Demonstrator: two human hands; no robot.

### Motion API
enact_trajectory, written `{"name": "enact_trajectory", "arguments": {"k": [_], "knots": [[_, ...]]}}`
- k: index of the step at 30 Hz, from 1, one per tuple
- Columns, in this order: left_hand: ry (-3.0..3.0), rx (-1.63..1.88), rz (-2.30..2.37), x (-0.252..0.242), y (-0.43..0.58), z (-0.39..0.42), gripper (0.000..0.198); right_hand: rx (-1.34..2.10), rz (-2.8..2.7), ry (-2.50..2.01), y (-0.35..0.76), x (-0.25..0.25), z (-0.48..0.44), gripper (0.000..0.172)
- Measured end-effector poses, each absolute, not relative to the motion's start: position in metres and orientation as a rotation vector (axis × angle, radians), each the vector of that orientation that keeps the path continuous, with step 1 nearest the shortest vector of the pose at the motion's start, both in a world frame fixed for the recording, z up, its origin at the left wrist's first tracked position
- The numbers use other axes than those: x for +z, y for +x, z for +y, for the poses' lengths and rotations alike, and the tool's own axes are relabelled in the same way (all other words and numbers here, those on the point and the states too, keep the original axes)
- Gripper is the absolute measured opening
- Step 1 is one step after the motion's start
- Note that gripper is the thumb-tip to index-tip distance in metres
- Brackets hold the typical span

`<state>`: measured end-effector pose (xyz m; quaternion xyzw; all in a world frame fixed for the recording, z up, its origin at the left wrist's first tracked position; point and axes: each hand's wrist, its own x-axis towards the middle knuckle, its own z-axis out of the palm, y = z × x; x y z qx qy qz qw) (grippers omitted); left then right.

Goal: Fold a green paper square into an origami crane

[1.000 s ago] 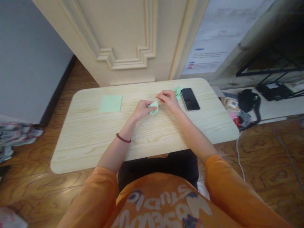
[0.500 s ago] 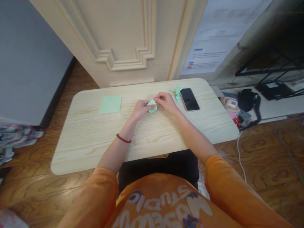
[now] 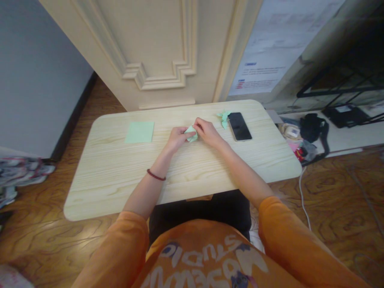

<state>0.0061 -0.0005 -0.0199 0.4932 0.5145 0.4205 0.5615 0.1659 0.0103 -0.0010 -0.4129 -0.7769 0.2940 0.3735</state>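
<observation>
I have one view to work with, from the camera worn on the person's head, which looks forward and steeply down over the orange shirt (image 3: 204, 256) and both forearms onto the table (image 3: 120, 172). The left hand (image 3: 177, 138) and the right hand (image 3: 208, 132), both pinching the green folded paper (image 3: 191, 133), sit a little above the middle of the frame, but small, so finger detail is hard to read. The lens is wide and takes in also the door (image 3: 156, 40) behind the table, the phone (image 3: 239, 126) at the right and the wooden floor (image 3: 330, 192) around.
</observation>
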Motion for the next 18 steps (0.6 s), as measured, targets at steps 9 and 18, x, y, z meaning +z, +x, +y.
{"name": "enact_trajectory", "arguments": {"k": [9,18], "knots": [[1.035,1.050,1.191,-0.0169,0.0068,-0.0016,0.038,0.814,-1.965,-1.041,0.1672,-0.0056,0.0133,0.013],[0.968,1.064,1.187,-0.0145,0.0065,-0.0010,0.051,0.833,-1.924,-1.081,0.1665,-0.0095,0.0160,0.016]]}}
